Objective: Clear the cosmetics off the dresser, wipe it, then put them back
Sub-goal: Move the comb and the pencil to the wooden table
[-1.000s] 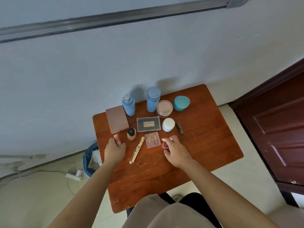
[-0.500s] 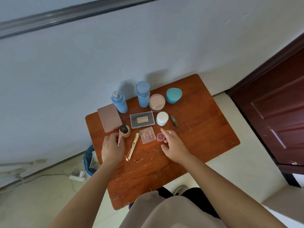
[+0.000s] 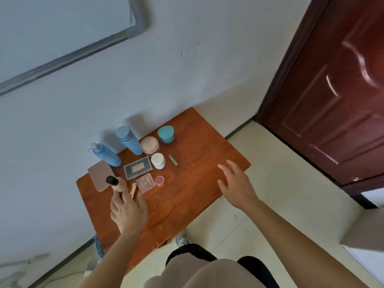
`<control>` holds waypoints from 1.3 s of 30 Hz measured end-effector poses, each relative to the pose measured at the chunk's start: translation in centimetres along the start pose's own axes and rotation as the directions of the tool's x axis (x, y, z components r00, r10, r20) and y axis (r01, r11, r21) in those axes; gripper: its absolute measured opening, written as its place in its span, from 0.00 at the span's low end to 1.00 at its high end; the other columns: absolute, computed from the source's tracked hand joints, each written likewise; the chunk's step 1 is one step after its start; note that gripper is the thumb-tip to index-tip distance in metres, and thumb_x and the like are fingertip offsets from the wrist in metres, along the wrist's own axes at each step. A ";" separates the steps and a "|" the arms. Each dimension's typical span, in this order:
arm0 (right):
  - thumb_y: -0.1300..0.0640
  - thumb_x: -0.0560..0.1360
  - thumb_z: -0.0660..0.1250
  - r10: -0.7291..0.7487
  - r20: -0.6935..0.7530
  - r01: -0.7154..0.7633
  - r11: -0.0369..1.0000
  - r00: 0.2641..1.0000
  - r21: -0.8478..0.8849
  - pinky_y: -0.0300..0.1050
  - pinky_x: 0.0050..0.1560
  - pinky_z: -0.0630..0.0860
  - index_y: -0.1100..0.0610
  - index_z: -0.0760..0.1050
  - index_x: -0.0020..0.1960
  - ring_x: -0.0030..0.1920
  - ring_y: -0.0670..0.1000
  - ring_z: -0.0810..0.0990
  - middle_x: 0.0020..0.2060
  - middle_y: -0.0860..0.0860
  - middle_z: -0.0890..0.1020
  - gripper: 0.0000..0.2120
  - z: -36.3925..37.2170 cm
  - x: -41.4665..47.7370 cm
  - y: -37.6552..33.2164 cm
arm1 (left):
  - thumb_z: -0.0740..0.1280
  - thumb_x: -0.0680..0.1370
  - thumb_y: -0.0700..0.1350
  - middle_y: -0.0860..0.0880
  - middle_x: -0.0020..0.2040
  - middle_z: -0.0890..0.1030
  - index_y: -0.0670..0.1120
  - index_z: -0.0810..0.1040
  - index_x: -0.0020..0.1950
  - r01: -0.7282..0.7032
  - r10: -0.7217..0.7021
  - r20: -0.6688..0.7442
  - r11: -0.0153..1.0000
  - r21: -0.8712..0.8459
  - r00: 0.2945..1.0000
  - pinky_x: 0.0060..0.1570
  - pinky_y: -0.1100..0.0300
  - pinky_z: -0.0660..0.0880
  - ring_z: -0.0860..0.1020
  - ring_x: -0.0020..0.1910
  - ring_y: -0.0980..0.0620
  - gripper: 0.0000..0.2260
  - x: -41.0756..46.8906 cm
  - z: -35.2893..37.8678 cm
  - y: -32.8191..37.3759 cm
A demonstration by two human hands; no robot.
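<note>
Cosmetics sit in a cluster on the wooden bench [image 3: 199, 150], along its wall-side edge and toward its far left corner. Nearest the wall stand a blue pump bottle [image 3: 106, 155], a tall blue bottle [image 3: 129, 140], a pink-lidded jar [image 3: 150, 145] and a teal-lidded jar [image 3: 165, 134]. In front of them lie a flat pink compact [image 3: 99, 177], a dark clear-cased palette [image 3: 138, 168], a small white-lidded jar [image 3: 158, 161] and an olive lipstick tube [image 3: 173, 160]. Closer still are a small pink palette [image 3: 145, 183], a round red pot [image 3: 160, 181] and a gold tube [image 3: 133, 190], the tube partly hidden by fingers. The left grip [image 3: 128, 210] reaches in from the left edge, its fingertips [image 3: 120, 196] meeting the base of a small black-capped bottle [image 3: 117, 182] just beside the compact; whether they pinch it or only touch it cannot be told. The right grip [image 3: 234, 183] is spread flat, palm down, fingers apart and holding nothing, over the bare wood by the near right corner, well apart from the cosmetics. A dark red door [image 3: 332, 90] stands to the right.
</note>
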State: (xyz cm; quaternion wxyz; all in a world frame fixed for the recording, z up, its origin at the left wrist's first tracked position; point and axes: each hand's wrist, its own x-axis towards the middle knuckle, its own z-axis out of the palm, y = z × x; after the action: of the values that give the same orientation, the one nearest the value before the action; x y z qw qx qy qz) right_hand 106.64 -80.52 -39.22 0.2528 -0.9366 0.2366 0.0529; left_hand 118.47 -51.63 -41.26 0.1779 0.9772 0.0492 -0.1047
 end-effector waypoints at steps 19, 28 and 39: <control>0.39 0.80 0.53 0.602 -0.654 -0.635 0.737 0.458 0.233 0.62 0.74 0.59 0.54 0.63 0.75 0.75 0.63 0.61 0.75 0.61 0.62 0.29 -18.9 -38.4 41.5 | 0.55 0.83 0.55 0.43 0.78 0.61 0.46 0.63 0.76 -0.964 0.961 0.153 0.245 -0.101 0.228 0.73 0.42 0.53 0.57 0.76 0.42 0.23 -42.4 14.9 46.7; 0.35 0.79 0.53 0.702 -0.711 -0.803 0.399 -0.042 0.442 0.60 0.75 0.52 0.52 0.59 0.78 0.78 0.61 0.54 0.79 0.58 0.55 0.33 -24.7 -53.6 54.5 | 0.55 0.82 0.56 0.40 0.76 0.63 0.45 0.66 0.74 -0.838 0.875 0.019 -0.456 -0.299 -0.483 0.70 0.39 0.60 0.61 0.74 0.39 0.24 -67.3 22.6 63.4; 0.33 0.79 0.53 0.711 -0.593 -0.814 0.051 -0.377 0.579 0.58 0.77 0.49 0.49 0.49 0.79 0.79 0.56 0.48 0.80 0.56 0.49 0.35 -30.8 -67.9 66.0 | 0.52 0.81 0.58 0.41 0.77 0.61 0.46 0.65 0.75 -0.561 0.656 0.021 -0.628 -0.539 -0.754 0.71 0.41 0.61 0.61 0.75 0.41 0.26 -91.8 30.6 73.4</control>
State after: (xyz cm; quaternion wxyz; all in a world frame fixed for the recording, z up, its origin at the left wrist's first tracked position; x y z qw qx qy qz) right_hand 15.11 -117.81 -27.26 -0.0575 -0.3962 0.8894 -0.2208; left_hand 33.18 -136.41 -24.09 0.2544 0.3318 -0.8987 -0.1321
